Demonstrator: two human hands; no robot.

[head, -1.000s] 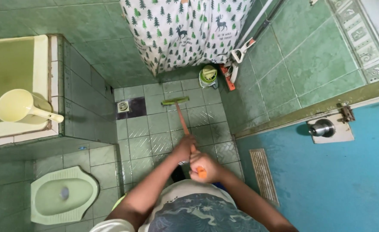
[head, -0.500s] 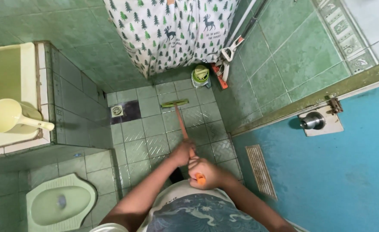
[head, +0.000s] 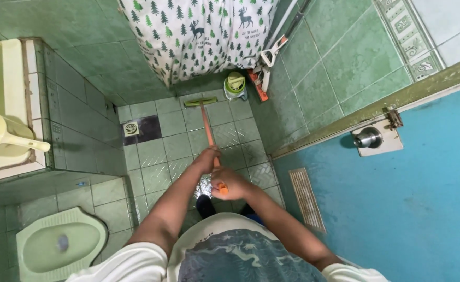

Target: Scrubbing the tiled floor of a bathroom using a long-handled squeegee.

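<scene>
Both hands, left hand (head: 207, 157) and right hand (head: 225, 184), have fingers wrapped around the orange floor brush (head: 207, 124); its green head rests far on the wet floor tiles (head: 159, 177), scrubbing seems unfinished

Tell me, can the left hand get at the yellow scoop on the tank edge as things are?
Probably not right away. The left hand is wrapped around the brush handle, and the scoop sits far off to the left on the raised tank edge.
</scene>
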